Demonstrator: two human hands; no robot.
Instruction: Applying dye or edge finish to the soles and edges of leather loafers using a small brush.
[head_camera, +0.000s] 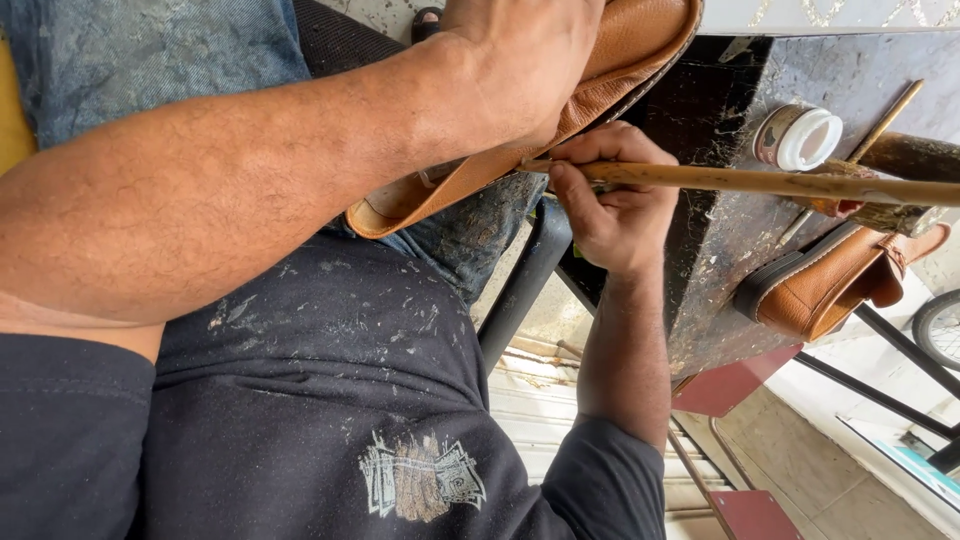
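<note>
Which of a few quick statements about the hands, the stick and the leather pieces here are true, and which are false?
1. The left hand grips a tan leather piece. True.
2. The right hand is empty. False: it holds a long wooden stick against the leather's edge.
3. A second tan leather piece lies on the dark workbench. True.
4. The small container on the bench has a black lid. False: it is white.
</note>
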